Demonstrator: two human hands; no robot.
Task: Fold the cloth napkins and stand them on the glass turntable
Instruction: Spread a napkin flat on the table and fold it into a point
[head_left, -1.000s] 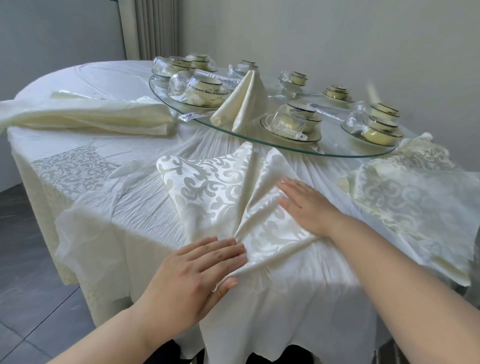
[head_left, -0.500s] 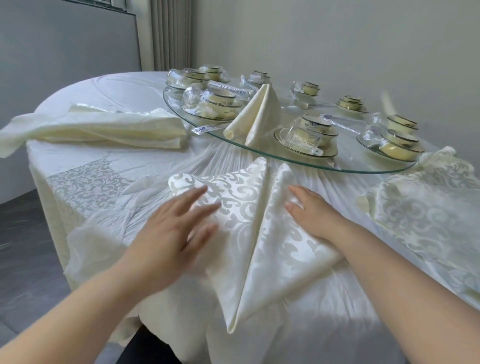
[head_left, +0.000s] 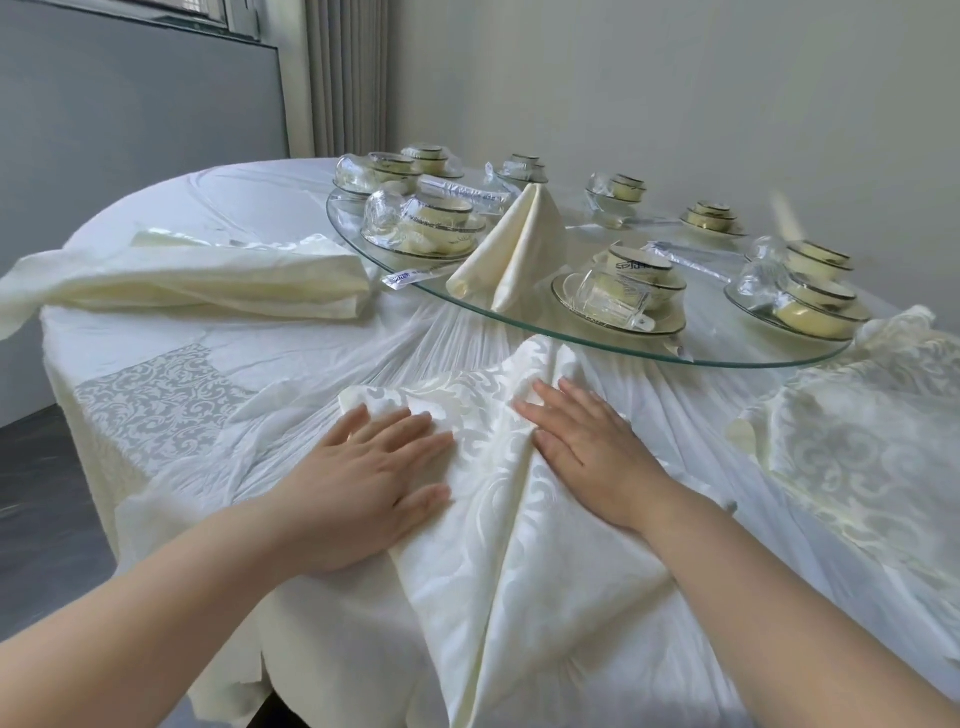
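Both of your hands lie flat on the cream, scroll-patterned cloth napkin (head_left: 498, 525), fingers straight and together, gripping nothing. Your left hand (head_left: 363, 480) presses the left flap and your right hand (head_left: 589, 454) presses the right flap. They sit on either side of the centre line where the two folded edges meet, which looks like a way to set the creases and stop either flap from springing open. The napkin lies on the near part of the round bench draped in white cloth (head_left: 171, 208). Its far tip points at the round clear glass turntable (head_left: 706, 338) and sits just beside the rim, while its near point hangs over the bench edge towards you. I judge you to be midway through the fold, with the kite shape made and the standing form not yet built. One plain cream napkin folded into a cone (head_left: 517, 244) already stands near the turntable's front edge, between the plastic-wrapped, dark-rimmed cream bowl-and-plate sets (head_left: 623, 291). It probably serves as your model. It also suggests the next one belongs further round the glass, in a gap between the dish sets. A stack of plain cream cloths (head_left: 208, 280) lies to your left, and a pile of patterned cloths (head_left: 857, 447) lies to your right, both within reach. Be careful when you lift a palm, because the overhanging point may drag the napkin off the bench.
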